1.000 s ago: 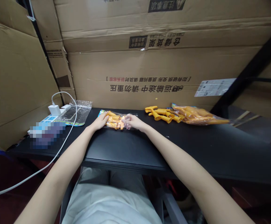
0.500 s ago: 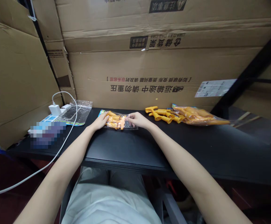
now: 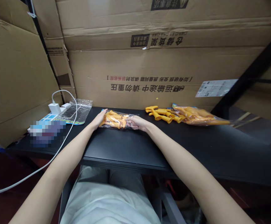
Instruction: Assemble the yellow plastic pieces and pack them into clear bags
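Observation:
A clear plastic bag with orange plastic pieces [image 3: 113,119] inside lies across the black tabletop in front of me. My left hand [image 3: 99,119] is closed around the bag's left end, its thumb on top. At the other end my right hand [image 3: 137,122] pinches the clear film beside the pieces. Right of my hands lie several loose orange plastic pieces [image 3: 164,117], with flared, cup-like ends. Against them rests a fuller clear bag of orange pieces [image 3: 196,116]. What the pieces are I cannot make out.
An empty clear bag [image 3: 85,108] lies at the left by a power strip [image 3: 48,117] with a white charger [image 3: 54,108]. Its white cable [image 3: 65,146] loops over the table's left side. Cardboard [image 3: 135,65] walls the back; a blurred-out item [image 3: 47,133] sits front left.
My left hand has shifted slightly left, from over the bag to its end. My right hand has turned a little and moved slightly right along the film.

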Motion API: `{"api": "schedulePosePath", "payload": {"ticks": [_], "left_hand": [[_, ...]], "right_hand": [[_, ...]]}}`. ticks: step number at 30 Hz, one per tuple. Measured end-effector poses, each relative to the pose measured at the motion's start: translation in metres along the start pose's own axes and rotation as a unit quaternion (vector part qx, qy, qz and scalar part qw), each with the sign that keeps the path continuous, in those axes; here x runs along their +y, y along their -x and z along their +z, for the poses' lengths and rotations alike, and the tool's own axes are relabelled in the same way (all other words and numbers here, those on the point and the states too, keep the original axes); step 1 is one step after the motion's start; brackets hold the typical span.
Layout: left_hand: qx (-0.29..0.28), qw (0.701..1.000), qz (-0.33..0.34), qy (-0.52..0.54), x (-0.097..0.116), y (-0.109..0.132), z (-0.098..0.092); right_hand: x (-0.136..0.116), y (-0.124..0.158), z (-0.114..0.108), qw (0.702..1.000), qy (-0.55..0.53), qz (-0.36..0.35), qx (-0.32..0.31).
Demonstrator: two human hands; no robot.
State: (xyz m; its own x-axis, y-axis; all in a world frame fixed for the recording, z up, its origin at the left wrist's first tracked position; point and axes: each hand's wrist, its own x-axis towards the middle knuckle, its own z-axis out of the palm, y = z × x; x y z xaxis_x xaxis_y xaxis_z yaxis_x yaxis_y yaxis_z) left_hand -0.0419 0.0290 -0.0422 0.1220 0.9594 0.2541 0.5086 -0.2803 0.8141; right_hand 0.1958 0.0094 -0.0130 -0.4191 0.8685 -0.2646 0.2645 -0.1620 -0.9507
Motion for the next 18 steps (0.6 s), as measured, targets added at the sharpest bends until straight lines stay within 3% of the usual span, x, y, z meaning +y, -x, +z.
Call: {"api": "schedulePosePath", "payload": {"ticks": [6, 14, 18], "left_hand": [[0.016, 1.000, -0.016, 0.008, 0.002, 0.002, -0.001], [0.032, 0.999, -0.011, -0.031, -0.002, 0.000, 0.002], [0.042, 0.998, -0.015, -0.034, -0.004, -0.002, -0.001]], "right_hand": [[0.002, -0.002, 0.002, 0.999, -0.030, -0.018, -0.028], [-0.004, 0.005, -0.001, 0.975, 0.178, -0.104, 0.086], [-0.005, 0.006, -0.013, 0.972, 0.190, -0.106, 0.093]]}}
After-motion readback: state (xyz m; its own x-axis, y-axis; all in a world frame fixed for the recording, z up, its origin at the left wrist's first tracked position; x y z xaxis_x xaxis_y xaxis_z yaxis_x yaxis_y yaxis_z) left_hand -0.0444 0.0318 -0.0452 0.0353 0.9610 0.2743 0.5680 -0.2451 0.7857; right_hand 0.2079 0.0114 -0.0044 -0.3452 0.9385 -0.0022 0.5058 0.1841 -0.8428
